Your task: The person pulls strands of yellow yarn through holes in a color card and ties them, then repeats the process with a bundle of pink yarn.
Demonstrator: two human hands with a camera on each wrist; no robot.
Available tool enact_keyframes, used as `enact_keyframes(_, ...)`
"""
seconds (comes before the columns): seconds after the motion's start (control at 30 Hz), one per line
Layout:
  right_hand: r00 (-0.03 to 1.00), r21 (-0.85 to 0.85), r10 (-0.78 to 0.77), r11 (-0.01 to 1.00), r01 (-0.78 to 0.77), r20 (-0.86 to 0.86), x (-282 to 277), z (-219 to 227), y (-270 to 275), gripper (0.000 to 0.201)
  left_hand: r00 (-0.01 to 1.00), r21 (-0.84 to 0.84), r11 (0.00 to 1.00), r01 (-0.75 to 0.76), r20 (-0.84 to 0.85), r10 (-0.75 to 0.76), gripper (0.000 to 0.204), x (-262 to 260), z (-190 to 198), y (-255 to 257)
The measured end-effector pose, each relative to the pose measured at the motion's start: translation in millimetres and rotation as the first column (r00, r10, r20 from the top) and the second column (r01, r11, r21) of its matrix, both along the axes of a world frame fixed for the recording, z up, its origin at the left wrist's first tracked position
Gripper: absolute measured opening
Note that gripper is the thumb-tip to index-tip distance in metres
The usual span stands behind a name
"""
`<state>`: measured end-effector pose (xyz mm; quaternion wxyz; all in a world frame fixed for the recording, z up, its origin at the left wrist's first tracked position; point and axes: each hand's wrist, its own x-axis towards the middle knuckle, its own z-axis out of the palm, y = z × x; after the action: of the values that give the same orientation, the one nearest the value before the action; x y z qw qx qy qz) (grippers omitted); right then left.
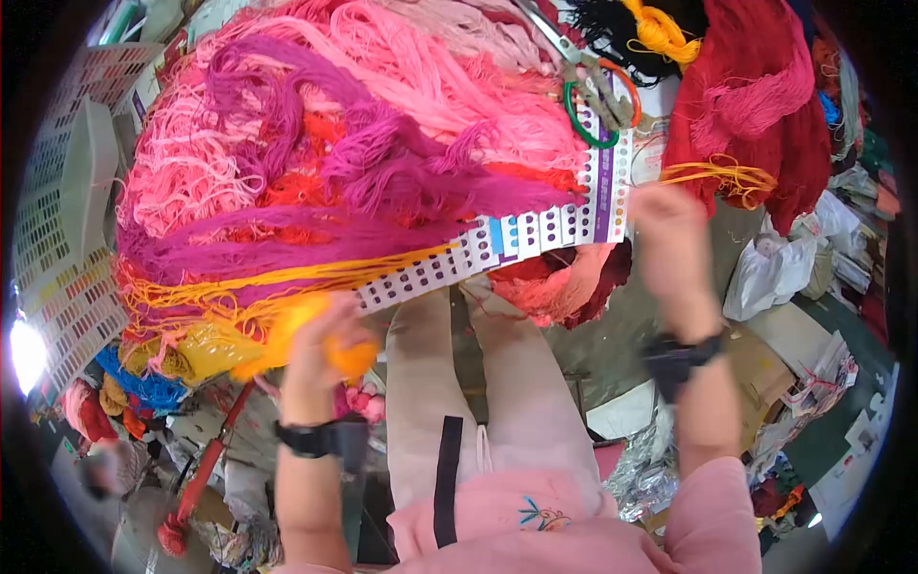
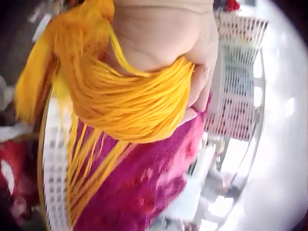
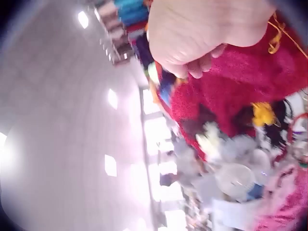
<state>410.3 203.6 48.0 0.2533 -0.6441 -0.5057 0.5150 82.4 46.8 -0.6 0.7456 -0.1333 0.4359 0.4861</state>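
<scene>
My left hand (image 1: pixel 330 335) grips a bundle of yellow-orange embroidery thread (image 2: pixel 139 101), its strands wrapped over the palm and fingers. Loose strands (image 1: pixel 392 268) run from it across magenta thread (image 1: pixel 382 158) and along a white, hole-punched card strip (image 1: pixel 421 277). My right hand (image 1: pixel 669 225), blurred in the head view, is at the strip's right end beside dark red thread (image 1: pixel 755 172). Its fingers (image 3: pixel 207 62) look curled in the right wrist view. Thin orange strands (image 1: pixel 727 180) show close to this hand; whether it holds them I cannot tell.
Scissors (image 1: pixel 583 72) with green and orange handles lie near the strip's right end. Pink thread (image 1: pixel 382 48) is heaped across the table. White plastic baskets (image 1: pixel 62 191) stand at left, and a salmon bundle (image 1: pixel 564 287) hangs at the front edge. White bags (image 1: pixel 779 263) are at right.
</scene>
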Motion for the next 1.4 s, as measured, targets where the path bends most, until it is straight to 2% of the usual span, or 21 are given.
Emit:
enact_keyframes(0.03,0.996,-0.149,0.010,0.989,-0.023,-0.086,-21.1,-29.5,-13.9,0.008,0.993,-0.029,0.996,0.089,-0.075,-0.091,0.017,28.2,1.0,21.5)
enact_keyframes(0.07,0.985,-0.010,0.175,0.985,-0.175,-0.008,-36.0,-62.1,-27.3,0.010,0.973,-0.069,0.983,0.170,-0.148,-0.179,0.019,50.9,-1.9,35.5)
enact_keyframes(0.13,0.974,0.249,0.204,0.942,-0.224,0.101,-65.9,-98.7,-48.0,0.009,0.880,-0.232,0.933,0.276,-0.328,-0.342,0.015,88.8,-16.1,54.0)
enact_keyframes(0.33,0.900,0.440,0.241,0.807,-0.394,0.363,-64.4,-109.8,-60.1,0.015,0.572,-0.128,0.795,0.593,-0.629,-0.527,0.010,120.3,-53.5,58.0)
enact_keyframes(0.57,0.838,0.491,0.423,0.680,-0.545,0.344,-67.2,-101.3,-67.5,0.033,0.764,-0.088,0.883,0.462,-0.466,-0.446,0.018,120.1,-54.6,62.0)
enact_keyframes(0.7,0.886,0.438,0.441,0.774,-0.457,0.146,-63.5,-107.4,-64.0,0.029,0.715,-0.154,0.848,0.508,-0.474,-0.514,0.011,127.2,-65.6,60.7)
enact_keyframes(0.8,0.917,0.458,0.356,0.795,-0.399,0.181,-66.2,-106.5,-64.9,0.024,0.554,-0.281,0.790,0.545,-0.586,-0.591,0.013,124.6,-56.5,58.0)
enact_keyframes(0.87,0.918,0.474,0.357,0.786,-0.396,0.175,-62.8,-110.1,-65.6,0.025,0.941,-0.065,0.984,0.164,-0.290,-0.176,0.016,108.6,-28.2,62.7)
enact_keyframes(0.9,0.916,0.490,0.364,0.775,-0.398,0.169,-61.5,-112.7,-67.0,0.026,0.939,-0.068,0.982,0.177,-0.288,-0.189,0.016,98.2,-23.1,62.9)
enact_keyframes(0.97,0.908,0.451,0.403,0.794,-0.407,0.110,-57.0,-120.1,-67.4,0.025,0.980,0.034,0.998,0.050,0.192,-0.056,0.017,80.0,-17.1,62.5)
enact_keyframes(1.03,0.895,0.411,0.444,0.807,-0.424,0.051,-55.5,-121.5,-67.5,0.024,0.973,0.086,0.976,0.200,0.104,-0.208,0.019,93.3,-28.0,71.1)
enact_keyframes(1.07,0.918,0.306,0.383,0.891,-0.335,-0.108,-55.4,-119.4,-66.5,0.025,0.879,0.010,0.885,0.465,-0.127,-0.460,0.019,111.1,-35.5,74.7)
enact_keyframes(1.1,0.921,0.180,0.296,0.950,-0.256,-0.255,-55.5,-117.0,-64.9,0.026,0.671,-0.124,0.732,0.670,-0.322,-0.668,0.020,120.4,-42.2,74.7)
enact_keyframes(1.13,0.920,0.175,0.299,0.949,-0.260,-0.252,-58.6,-114.0,-63.5,0.026,0.564,-0.152,0.660,0.736,-0.402,-0.721,0.018,121.3,-47.8,69.0)
enact_keyframes(1.17,0.944,0.283,0.322,0.914,-0.292,-0.069,-64.6,-110.8,-62.8,0.030,0.568,-0.154,0.662,0.734,-0.395,-0.722,0.018,115.8,-40.0,66.8)
enact_keyframes(1.2,0.942,0.381,0.316,0.861,-0.336,0.116,-68.5,-109.5,-62.4,0.033,0.626,-0.258,0.770,0.583,-0.461,-0.629,0.017,100.2,-24.6,66.6)
enact_keyframes(1.27,0.914,0.354,0.342,0.845,-0.401,0.221,-72.9,-107.8,-64.5,0.037,0.672,-0.344,0.884,0.317,-0.576,-0.465,0.017,49.2,20.1,67.3)
enact_keyframes(1.3,0.875,0.329,0.362,0.824,-0.461,0.320,-76.4,-106.7,-64.8,0.041,0.869,-0.035,0.953,0.300,-0.403,-0.288,0.020,-24.2,12.0,37.7)
enact_keyframes(1.33,0.858,0.309,0.372,0.819,-0.483,0.354,-78.0,-108.5,-65.9,0.045,0.931,0.129,0.984,0.119,-0.359,-0.065,0.017,-60.9,32.5,33.5)
enact_keyframes(1.37,0.867,0.317,0.367,0.823,-0.471,0.337,-79.7,-108.3,-66.5,0.045,0.790,0.036,0.968,-0.247,-0.571,0.223,0.018,-106.9,39.5,22.1)
enact_keyframes(1.4,0.861,0.288,0.366,0.833,-0.473,0.353,-81.1,-106.7,-67.5,0.045,0.670,-0.006,0.934,-0.357,-0.699,0.251,0.019,-140.0,47.0,8.2)
